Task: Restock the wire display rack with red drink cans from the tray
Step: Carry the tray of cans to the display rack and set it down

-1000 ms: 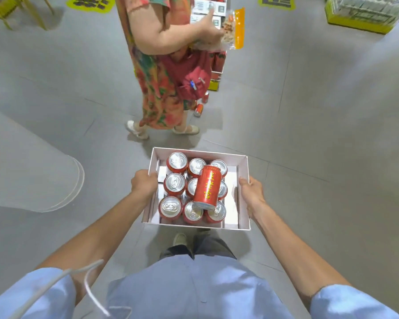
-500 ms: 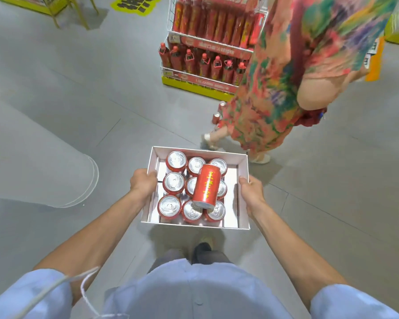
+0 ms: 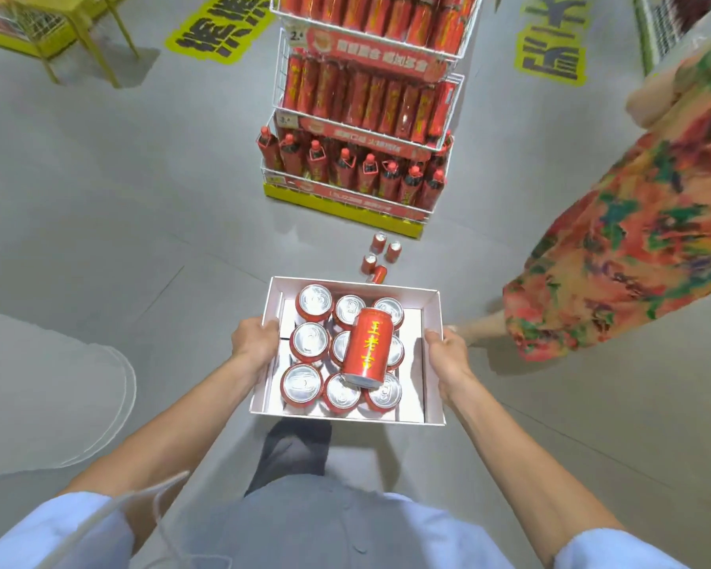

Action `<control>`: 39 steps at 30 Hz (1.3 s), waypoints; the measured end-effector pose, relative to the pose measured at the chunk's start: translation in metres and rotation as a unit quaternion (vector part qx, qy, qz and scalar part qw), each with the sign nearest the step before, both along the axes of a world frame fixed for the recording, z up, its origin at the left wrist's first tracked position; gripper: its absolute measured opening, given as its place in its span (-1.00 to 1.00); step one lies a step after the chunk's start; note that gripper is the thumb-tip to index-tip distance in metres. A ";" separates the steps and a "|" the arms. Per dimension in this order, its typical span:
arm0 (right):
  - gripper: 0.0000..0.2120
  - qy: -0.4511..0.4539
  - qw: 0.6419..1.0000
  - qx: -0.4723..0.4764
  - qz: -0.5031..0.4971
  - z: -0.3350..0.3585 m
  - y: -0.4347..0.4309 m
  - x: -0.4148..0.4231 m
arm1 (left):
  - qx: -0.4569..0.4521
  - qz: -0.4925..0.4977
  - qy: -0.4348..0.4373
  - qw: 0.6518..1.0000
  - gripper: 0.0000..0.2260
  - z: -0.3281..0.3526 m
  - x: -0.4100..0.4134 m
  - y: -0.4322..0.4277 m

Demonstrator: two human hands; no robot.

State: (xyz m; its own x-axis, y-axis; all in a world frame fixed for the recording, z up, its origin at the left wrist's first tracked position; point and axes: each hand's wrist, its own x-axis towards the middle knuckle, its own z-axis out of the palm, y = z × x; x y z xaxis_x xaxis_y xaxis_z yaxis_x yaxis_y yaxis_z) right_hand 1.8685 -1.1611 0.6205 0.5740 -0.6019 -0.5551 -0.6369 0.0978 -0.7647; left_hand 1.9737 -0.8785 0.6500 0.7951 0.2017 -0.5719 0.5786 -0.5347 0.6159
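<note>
I carry a white cardboard tray [image 3: 432, 363] at waist height. My left hand [image 3: 255, 342] grips its left wall and my right hand [image 3: 446, 355] grips its right wall. Inside stand several red drink cans [image 3: 306, 342] with silver tops, and one more red can [image 3: 367, 350] lies on its side across them. The wire display rack [image 3: 366, 100] stands straight ahead on a yellow base, with red cans on its upper shelves and red bottles on the lowest shelf.
Several loose red cans [image 3: 380, 256] sit on the grey floor between the tray and the rack. A person in a floral dress [image 3: 633, 248] stands close on the right. A yellow stand [image 3: 38, 30] is at the far left, beside yellow floor stickers [image 3: 218, 30].
My view has swung so the rack now lies straight ahead and closer. The person in the floral dress has shifted from in front of me to my right. The tray stays in both hands.
</note>
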 end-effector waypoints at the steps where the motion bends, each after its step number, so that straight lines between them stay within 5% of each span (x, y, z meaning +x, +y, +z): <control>1: -0.80 0.005 1.000 0.000 -0.007 0.000 -0.001 0.020 | 0.002 -0.006 0.002 1.000 -0.74 -0.001 0.023 -0.002; 19: -0.81 0.021 0.999 0.038 -0.028 -0.019 -0.040 0.394 | 0.043 -0.060 -0.017 0.997 -0.57 -0.003 0.413 -0.049; 27: -0.77 0.057 0.998 0.037 -0.017 -0.073 -0.063 0.517 | 0.057 -0.059 0.012 0.997 -0.67 -0.055 0.539 -0.075; 39: -0.68 0.079 0.996 -0.003 -0.044 -0.276 -0.073 0.627 | 0.044 -0.092 0.009 0.995 -0.64 -0.276 0.671 -0.100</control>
State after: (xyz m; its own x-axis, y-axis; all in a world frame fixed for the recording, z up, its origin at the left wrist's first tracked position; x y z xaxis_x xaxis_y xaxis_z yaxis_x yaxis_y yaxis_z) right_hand 2.4952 -1.2337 0.3448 0.4243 -0.6496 -0.6309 -0.7384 0.1551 -0.6563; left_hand 2.6446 -0.9789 0.3741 0.8135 0.1037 -0.5722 0.4761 -0.6839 0.5528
